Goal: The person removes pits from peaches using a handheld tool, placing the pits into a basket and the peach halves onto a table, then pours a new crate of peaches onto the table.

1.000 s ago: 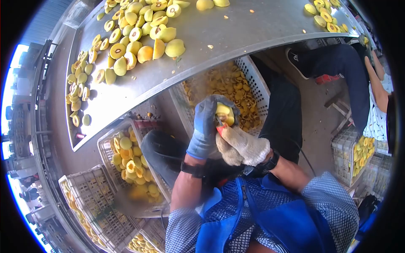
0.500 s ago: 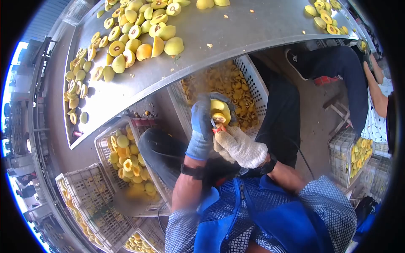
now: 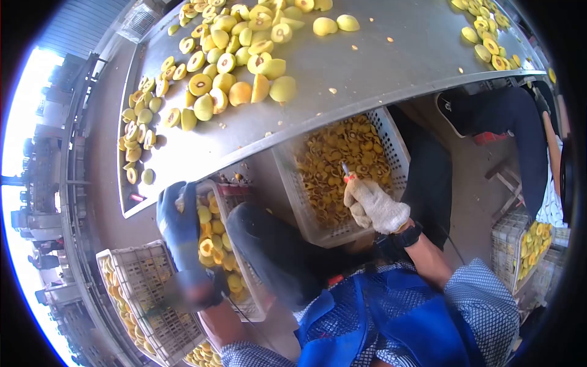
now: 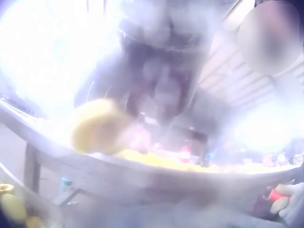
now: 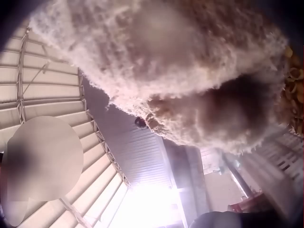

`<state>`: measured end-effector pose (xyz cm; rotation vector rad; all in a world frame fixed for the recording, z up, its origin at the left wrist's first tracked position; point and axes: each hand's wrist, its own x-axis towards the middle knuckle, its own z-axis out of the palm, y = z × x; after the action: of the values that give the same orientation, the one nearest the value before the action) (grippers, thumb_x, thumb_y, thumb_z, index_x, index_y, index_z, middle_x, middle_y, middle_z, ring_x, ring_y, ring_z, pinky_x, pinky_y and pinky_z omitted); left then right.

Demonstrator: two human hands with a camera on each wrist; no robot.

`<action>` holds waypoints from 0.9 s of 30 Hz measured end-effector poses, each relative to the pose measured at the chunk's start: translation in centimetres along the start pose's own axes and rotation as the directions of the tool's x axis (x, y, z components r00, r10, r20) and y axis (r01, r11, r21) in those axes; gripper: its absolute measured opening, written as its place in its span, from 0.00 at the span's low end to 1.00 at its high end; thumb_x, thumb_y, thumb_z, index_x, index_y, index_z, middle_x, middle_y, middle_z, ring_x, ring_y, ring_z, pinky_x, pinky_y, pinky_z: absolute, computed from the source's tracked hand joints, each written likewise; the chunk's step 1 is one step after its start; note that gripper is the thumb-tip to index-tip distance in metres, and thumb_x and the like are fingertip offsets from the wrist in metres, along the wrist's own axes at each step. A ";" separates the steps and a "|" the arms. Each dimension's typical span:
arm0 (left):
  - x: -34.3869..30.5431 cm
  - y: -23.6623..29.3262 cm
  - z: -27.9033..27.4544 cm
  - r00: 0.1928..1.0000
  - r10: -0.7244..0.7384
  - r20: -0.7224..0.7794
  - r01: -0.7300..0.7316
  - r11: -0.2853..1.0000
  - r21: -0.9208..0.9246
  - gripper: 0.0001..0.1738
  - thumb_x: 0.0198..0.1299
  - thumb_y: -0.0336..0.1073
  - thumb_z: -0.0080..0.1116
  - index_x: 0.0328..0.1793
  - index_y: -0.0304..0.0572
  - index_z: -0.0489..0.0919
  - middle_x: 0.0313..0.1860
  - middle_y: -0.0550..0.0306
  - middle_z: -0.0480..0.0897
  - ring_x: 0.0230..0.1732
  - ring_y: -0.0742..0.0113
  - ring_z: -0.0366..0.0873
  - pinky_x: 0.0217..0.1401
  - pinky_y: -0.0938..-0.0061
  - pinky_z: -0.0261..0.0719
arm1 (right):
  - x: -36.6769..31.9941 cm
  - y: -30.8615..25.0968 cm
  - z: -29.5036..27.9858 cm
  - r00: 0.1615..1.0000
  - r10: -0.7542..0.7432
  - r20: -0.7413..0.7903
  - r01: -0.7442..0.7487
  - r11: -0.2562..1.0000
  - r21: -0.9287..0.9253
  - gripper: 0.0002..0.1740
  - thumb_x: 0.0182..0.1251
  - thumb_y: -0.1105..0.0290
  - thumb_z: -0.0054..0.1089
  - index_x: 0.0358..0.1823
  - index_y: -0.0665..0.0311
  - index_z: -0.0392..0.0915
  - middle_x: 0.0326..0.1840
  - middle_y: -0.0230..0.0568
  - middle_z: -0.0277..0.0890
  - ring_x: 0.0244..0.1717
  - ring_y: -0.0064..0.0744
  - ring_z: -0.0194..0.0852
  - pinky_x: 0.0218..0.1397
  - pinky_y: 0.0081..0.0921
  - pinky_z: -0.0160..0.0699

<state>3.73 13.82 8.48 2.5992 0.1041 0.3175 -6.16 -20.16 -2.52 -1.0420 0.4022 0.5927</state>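
Observation:
The left hand, in a blue-grey glove, is blurred at the near-left edge of the table, beside a crate of yellow fruit. Its fingers curl round a pale yellow fruit piece; the left wrist view shows this blurred fruit piece by the dark glove. Over the crate of small fruit pieces, the right hand, in a cream knitted glove, grips a small tool with a red part and a metal tip. Close up in the right wrist view is the cream glove, its fingers curled.
Halved fruits are heaped on the metal table, with more at its far right. A crate stands at the lower left, another at the right. A second person's leg is at the right; the wearer's knee lies between the hands.
The left hand has left the right hand and swung left to the table's near-left edge. The right hand has moved slightly right, still gripping the tool. The head view has shifted.

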 end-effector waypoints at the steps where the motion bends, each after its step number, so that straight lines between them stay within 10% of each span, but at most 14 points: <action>1: 1.4 1.7 0.3 0.994 -0.101 0.042 0.107 0.983 -0.148 0.14 0.61 0.41 0.66 0.47 0.40 0.83 0.45 0.46 0.83 0.43 0.55 0.82 0.50 0.64 0.78 | 0.4 0.0 0.3 1.000 -0.008 -0.016 0.007 0.998 -0.063 0.26 0.76 0.43 0.46 0.30 0.58 0.70 0.12 0.24 0.57 0.10 0.17 0.53 0.14 0.20 0.53; 4: 9.1 5.6 7.2 0.935 0.348 0.066 -0.352 0.933 0.068 0.28 0.59 0.51 0.66 0.59 0.40 0.78 0.49 0.41 0.82 0.50 0.47 0.81 0.52 0.60 0.78 | 0.9 0.4 0.5 0.999 -0.041 -0.028 0.037 0.991 -0.129 0.25 0.76 0.45 0.46 0.31 0.59 0.70 0.13 0.25 0.60 0.10 0.17 0.54 0.15 0.20 0.54; 8: 15.0 10.1 14.5 0.872 0.389 0.296 -0.447 0.881 0.158 0.35 0.54 0.58 0.67 0.58 0.37 0.77 0.51 0.37 0.81 0.52 0.42 0.79 0.55 0.55 0.75 | 0.4 0.1 0.5 0.993 -0.020 -0.116 0.014 0.999 -0.050 0.24 0.76 0.45 0.47 0.31 0.59 0.70 0.14 0.25 0.60 0.10 0.17 0.55 0.15 0.19 0.55; 15: 10.4 8.1 11.8 0.831 0.531 0.165 -0.541 0.841 0.019 0.22 0.54 0.41 0.69 0.53 0.37 0.81 0.42 0.42 0.83 0.39 0.48 0.82 0.44 0.60 0.80 | -1.2 -1.6 0.2 0.966 -0.250 -0.061 0.243 0.965 -0.100 0.27 0.76 0.43 0.45 0.33 0.61 0.72 0.13 0.25 0.60 0.11 0.16 0.56 0.15 0.18 0.54; 18: 3.8 10.3 7.7 0.808 0.554 0.200 -0.487 0.820 -0.301 0.24 0.51 0.29 0.69 0.57 0.38 0.80 0.46 0.48 0.82 0.37 0.61 0.82 0.36 0.73 0.80 | 0.1 -3.9 1.6 0.956 -0.293 -0.030 0.293 0.956 0.007 0.26 0.76 0.43 0.46 0.36 0.60 0.73 0.13 0.25 0.60 0.11 0.16 0.56 0.15 0.17 0.54; 23: -2.6 11.0 7.5 0.707 0.665 0.242 -0.400 0.658 -0.638 0.26 0.47 0.22 0.65 0.56 0.36 0.79 0.53 0.45 0.79 0.57 0.54 0.78 0.62 0.66 0.74 | 2.0 -3.7 3.8 0.779 -0.624 -0.051 0.617 0.779 -0.109 0.19 0.74 0.47 0.53 0.39 0.56 0.74 0.17 0.21 0.63 0.14 0.13 0.57 0.15 0.16 0.53; 25: -4.4 10.4 8.7 0.810 0.546 0.213 -0.203 0.602 -0.773 0.28 0.59 0.31 0.58 0.67 0.32 0.71 0.63 0.45 0.75 0.66 0.56 0.71 0.71 0.65 0.64 | 1.2 -4.0 4.7 0.785 -0.617 -0.052 0.605 0.782 -0.147 0.19 0.74 0.48 0.54 0.41 0.57 0.75 0.20 0.22 0.65 0.17 0.13 0.59 0.18 0.17 0.55; 27: -6.6 11.7 9.9 0.919 0.354 0.172 0.010 0.417 -0.909 0.31 0.64 0.39 0.52 0.72 0.31 0.65 0.68 0.46 0.71 0.70 0.59 0.66 0.75 0.66 0.59 | -1.4 -4.6 5.7 0.963 -0.266 0.032 0.265 0.963 0.038 0.19 0.73 0.49 0.55 0.43 0.59 0.75 0.25 0.25 0.70 0.21 0.14 0.64 0.23 0.18 0.63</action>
<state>-0.14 -1.97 4.69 1.5007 -0.3871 -0.0463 -4.14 -17.16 3.96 -1.0311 0.2328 0.3630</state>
